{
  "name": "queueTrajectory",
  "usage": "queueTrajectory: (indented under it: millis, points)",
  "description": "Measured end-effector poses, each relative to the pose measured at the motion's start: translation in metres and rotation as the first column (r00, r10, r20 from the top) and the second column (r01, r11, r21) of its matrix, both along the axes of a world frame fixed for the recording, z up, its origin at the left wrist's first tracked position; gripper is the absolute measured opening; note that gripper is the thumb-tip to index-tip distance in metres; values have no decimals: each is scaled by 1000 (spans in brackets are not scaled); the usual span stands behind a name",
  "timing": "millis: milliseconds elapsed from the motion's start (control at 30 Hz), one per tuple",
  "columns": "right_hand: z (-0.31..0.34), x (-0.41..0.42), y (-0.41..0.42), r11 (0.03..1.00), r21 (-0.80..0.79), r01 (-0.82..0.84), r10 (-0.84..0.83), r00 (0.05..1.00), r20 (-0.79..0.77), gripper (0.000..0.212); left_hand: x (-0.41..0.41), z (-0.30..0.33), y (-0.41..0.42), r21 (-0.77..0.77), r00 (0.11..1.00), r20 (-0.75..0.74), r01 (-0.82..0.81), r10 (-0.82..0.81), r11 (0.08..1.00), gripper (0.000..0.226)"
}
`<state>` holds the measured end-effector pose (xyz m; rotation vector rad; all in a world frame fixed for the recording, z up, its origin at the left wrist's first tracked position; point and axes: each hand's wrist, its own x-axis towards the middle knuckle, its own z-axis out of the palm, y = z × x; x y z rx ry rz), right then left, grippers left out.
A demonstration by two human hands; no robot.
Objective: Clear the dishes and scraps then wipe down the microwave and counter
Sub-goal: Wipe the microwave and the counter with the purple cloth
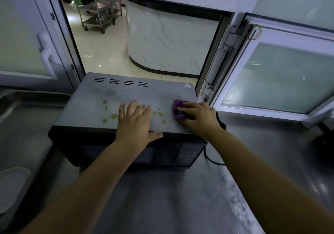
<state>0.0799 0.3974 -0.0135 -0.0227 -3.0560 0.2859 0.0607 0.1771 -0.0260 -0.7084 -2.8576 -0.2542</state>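
Note:
A black microwave with a grey top stands on the steel counter below an open window. Yellow food scraps and more scraps lie scattered on its top. My left hand lies flat on the top near the front edge, fingers straight and spread. My right hand grips a bunched purple cloth and holds it against the top's right side, just right of the scraps.
A sink basin lies to the left, with a white plate at the lower left. The window sash swings open at the right. A black power cord runs along the microwave's right side.

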Motion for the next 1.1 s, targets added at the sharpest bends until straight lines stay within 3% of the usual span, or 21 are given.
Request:
queueTrajectory:
  millis: [333, 500, 767, 1100]
  points:
    - [-3, 62, -48, 992, 10, 124, -123, 991, -57, 40, -14, 5, -43, 27, 989, 46, 142, -143, 989, 79]
    - [-2, 69, -67, 991, 8, 131, -130, 990, -57, 43, -35, 16, -54, -16, 963, 158, 221, -216, 975, 85]
    - [3, 24, -53, 996, 8, 88, -88, 996, 19, 51, -46, 22, -45, -24, 922, 262, 300, -284, 954, 79]
    - [-4, -74, -16, 997, 65, -36, 38, 999, -27, 41, -46, 17, -43, 20, 949, 248, 198, -196, 980, 91]
